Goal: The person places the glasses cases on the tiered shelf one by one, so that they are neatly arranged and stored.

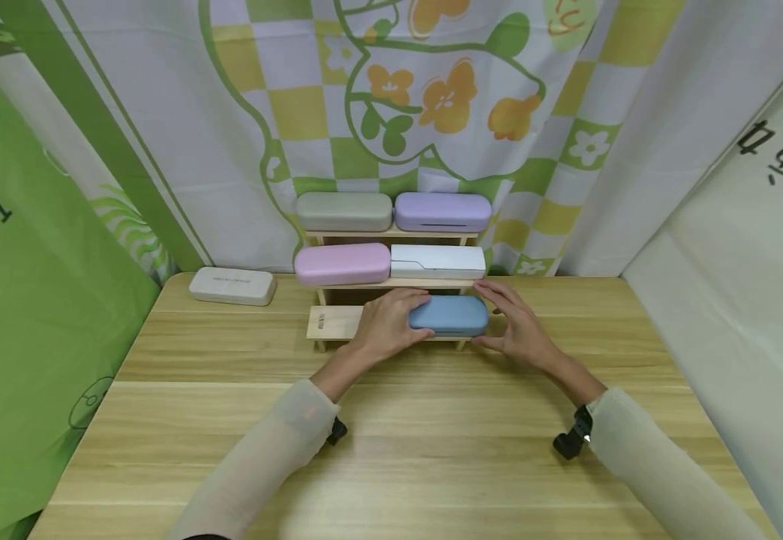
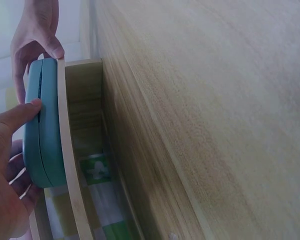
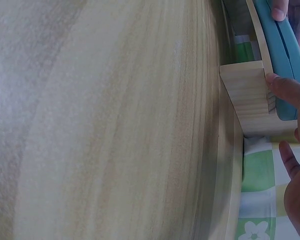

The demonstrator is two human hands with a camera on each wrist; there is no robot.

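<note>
A blue glasses case (image 1: 455,315) lies on the right half of the lowest step of a small wooden stand (image 1: 337,322). My left hand (image 1: 388,322) grips its left end, thumb on the front near the lid seam and fingers behind, as the left wrist view shows. At the stand's right end is my right hand (image 1: 523,330). Its thumb (image 3: 280,84) touches the lowest step's front edge beside the case, and its spread fingers reach toward the middle step's right end. Higher up sit a pink case (image 1: 342,264), a white case (image 1: 437,262), a grey-green case (image 1: 344,211) and a purple case (image 1: 442,211).
An off-white case (image 1: 232,286) lies on the wooden table (image 1: 432,457) left of the stand, near the back edge. A patterned curtain (image 1: 445,97) hangs close behind the stand. Green cloth (image 1: 34,285) borders the left side, and a pale cloth (image 1: 736,262) the right.
</note>
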